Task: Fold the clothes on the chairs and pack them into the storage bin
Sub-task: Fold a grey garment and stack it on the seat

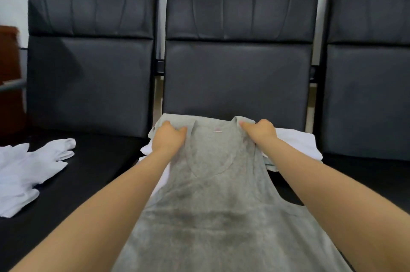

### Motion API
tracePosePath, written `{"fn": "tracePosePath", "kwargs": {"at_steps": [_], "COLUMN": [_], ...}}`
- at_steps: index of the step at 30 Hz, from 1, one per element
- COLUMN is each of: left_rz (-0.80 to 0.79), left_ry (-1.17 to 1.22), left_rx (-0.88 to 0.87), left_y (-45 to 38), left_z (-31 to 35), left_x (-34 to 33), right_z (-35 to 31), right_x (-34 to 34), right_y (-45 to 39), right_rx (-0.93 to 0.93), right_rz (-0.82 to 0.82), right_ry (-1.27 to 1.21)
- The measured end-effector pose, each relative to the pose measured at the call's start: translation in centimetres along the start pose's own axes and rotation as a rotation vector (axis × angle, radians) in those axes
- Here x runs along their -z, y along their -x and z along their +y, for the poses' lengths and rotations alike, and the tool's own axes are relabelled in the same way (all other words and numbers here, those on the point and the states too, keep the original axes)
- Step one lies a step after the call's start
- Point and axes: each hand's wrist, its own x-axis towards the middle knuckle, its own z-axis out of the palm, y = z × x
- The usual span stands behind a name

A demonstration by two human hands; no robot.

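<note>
Gripping grey tank top (213,205) straps, both hands: left hand (168,138), right hand (258,133)

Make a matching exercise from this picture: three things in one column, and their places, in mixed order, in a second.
Things:
1. grey tank top
2. white garment
3. left hand

Places:
A. on the left chair seat
B. gripping a shoulder strap
C. spread over the middle chair seat

Pairs: 1-C, 2-A, 3-B
</note>
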Motion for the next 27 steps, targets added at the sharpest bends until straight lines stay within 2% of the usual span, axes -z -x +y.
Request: {"fn": "tracePosePath", "kwargs": {"at_steps": [3,9,11,13,15,18,21,24,27], "left_rz": [0.009,-0.054,-0.111,-0.238,-0.280,-0.214,-0.184,-0.215,-0.245], "left_ry": [-0.007,0.073,0.071,0.065,0.157,0.464,0.704,0.825,0.811], "left_rx": [0.013,0.039,0.052,0.067,0.090,0.153,0.167,0.107,0.145], "left_y": [-2.3,-2.6,-1.3,0.2,1.9,5.3,9.6,13.7,17.5], "left_z": [0.4,1.4,1.8,2.3,3.1,4.4,4.6,3.7,1.6], "left_x": [-1.4,-1.5,-0.4,0.5,1.8,4.2,6.8,9.0,10.8], "right_z": [0.0,-0.1,-0.9,-1.8,-2.5,-2.1,0.1,3.1,6.1], "right_x": [-0.9,-0.1,1.5,3.3,5.1,7.6,9.0,9.0,9.3], "right_y": [-1.8,-0.7,1.2,3.6,5.9,9.3,12.6,15.3,18.0], "right_rx": [-0.115,-0.130,-0.103,-0.077,-0.041,-0.008,0.005,-0.010,0.093], "right_rz": [-0.036,-0.021,-0.040,-0.070,-0.114,-0.183,-0.238,-0.303,-0.425], "right_ry": [-0.180,-0.436,-0.539,-0.608,-0.667,-0.747,-0.743,-0.746,-0.526]}}
